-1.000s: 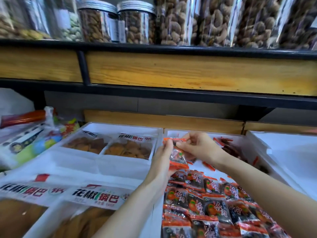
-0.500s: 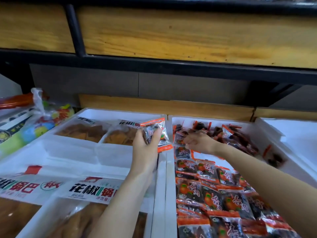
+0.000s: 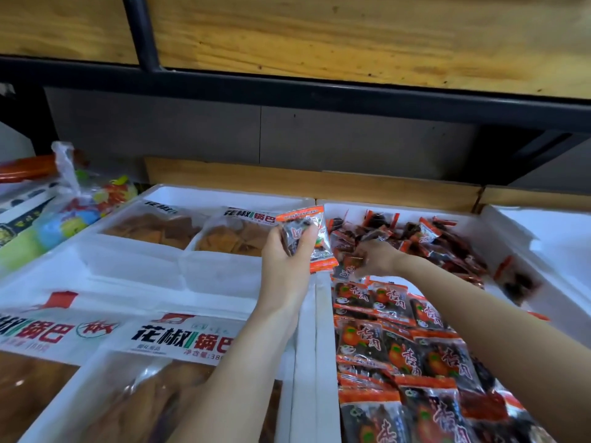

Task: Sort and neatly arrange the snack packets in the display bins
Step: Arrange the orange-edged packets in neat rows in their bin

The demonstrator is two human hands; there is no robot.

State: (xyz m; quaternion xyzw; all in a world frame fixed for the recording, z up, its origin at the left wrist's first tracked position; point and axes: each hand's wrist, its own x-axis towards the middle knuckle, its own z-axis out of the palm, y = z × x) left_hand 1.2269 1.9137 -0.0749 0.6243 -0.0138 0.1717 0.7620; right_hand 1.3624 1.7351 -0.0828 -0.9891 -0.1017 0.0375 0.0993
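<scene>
My left hand [image 3: 289,254] grips a small stack of orange-edged snack packets [image 3: 315,239], held upright above the wall between two white foam bins. My right hand [image 3: 375,259] reaches into the right bin [image 3: 323,330] and pinches one packet [image 3: 347,270] at the far end of the neat rows of orange-and-black packets [image 3: 399,340]. Behind that hand lies a loose heap of the same packets [image 3: 447,241] at the back of the bin.
The left foam bin [image 3: 134,260] holds large clear bags of brown crisps [image 3: 150,227] with printed labels. Colourful bagged goods [image 3: 73,212] lie at the far left. Another white foam bin [image 3: 550,238] stands at the right. A wooden shelf with a black rail [image 3: 319,87] hangs overhead.
My view has tilted down, so the jars above are out of sight. My left hand lifted its packets up and to the left; my right hand moved into the bin and took hold of a packet.
</scene>
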